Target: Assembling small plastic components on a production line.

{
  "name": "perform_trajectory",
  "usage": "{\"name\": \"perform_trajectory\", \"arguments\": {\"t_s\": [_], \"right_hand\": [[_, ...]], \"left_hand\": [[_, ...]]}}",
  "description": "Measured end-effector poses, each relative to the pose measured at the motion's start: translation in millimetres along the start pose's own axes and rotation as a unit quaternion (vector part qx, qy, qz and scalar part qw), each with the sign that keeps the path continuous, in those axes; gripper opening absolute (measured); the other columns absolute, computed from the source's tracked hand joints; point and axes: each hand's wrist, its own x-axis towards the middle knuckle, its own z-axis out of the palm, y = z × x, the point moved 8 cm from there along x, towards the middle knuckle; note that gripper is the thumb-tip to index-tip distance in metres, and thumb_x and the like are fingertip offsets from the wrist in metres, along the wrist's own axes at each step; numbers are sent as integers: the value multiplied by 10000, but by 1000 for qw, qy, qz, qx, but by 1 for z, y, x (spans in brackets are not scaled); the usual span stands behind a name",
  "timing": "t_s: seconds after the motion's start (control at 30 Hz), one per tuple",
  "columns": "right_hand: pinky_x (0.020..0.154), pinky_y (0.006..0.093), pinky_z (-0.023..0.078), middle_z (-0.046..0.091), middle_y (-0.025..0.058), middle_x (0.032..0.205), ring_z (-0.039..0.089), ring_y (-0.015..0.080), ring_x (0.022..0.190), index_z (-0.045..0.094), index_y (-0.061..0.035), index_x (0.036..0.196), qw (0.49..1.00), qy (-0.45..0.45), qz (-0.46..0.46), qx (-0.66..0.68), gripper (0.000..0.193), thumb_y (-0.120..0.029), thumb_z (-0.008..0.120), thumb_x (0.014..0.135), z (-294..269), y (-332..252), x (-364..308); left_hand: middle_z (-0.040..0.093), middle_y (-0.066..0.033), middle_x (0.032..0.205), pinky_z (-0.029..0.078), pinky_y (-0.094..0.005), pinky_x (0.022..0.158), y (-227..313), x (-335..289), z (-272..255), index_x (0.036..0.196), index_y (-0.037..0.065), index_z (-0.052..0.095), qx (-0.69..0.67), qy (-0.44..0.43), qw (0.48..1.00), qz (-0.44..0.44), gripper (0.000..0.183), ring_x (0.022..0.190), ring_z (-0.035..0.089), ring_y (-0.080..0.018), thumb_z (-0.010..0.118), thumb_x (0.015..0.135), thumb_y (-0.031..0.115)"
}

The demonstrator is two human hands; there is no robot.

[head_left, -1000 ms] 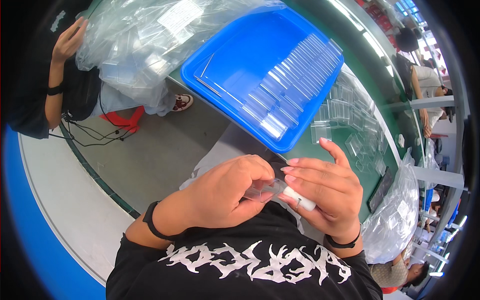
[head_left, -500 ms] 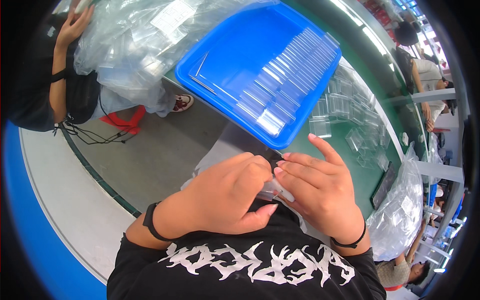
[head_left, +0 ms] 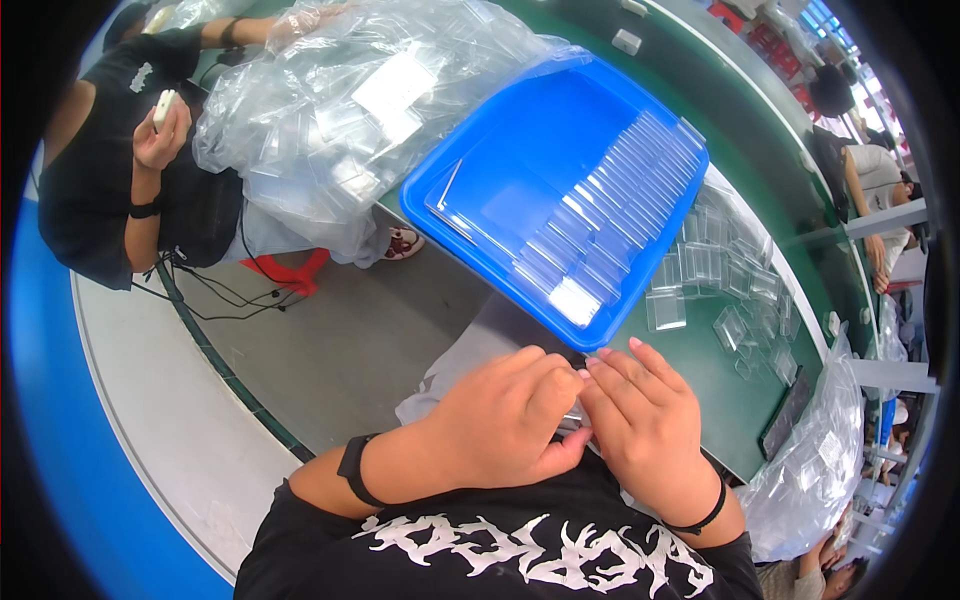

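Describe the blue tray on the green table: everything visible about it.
The blue tray is a shallow rectangular bin, plastic by its look, with a raised rim. It lies flat on the green table, one corner jutting past the table edge. A row of clear plastic cases lines its right side; the rest is mostly bare. A bag of clear parts touches its far-left rim.

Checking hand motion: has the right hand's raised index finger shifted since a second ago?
Yes. The right hand has lowered its finger and closed against the left hand, below the blue tray.
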Motion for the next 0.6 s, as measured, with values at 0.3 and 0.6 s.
{"name": "perform_trajectory", "arguments": {"t_s": [0.3, 0.6], "right_hand": [[1042, 478, 495, 743, 87, 1089, 712, 252, 1090, 748, -39, 1006, 982, 34, -14, 184, 285, -90, 826, 737, -22, 6, -13], [962, 443, 562, 758, 99, 1047, 736, 267, 1049, 760, -37, 980, 968, 79, 9, 238, 281, -75, 844, 716, -25, 8, -9]], "left_hand": [[597, -141, 907, 482, -408, 613, 6, 3, -6, 1105, 11, 492, -72, 9, 997, 4, 483, 715, 585, -330, 767, 712, 71], [619, -137, 868, 464, -399, 596, 3, 5, -14, 1010, 26, 492, -71, 2, 997, 0, 425, 667, 550, -317, 727, 658, 64]]}}
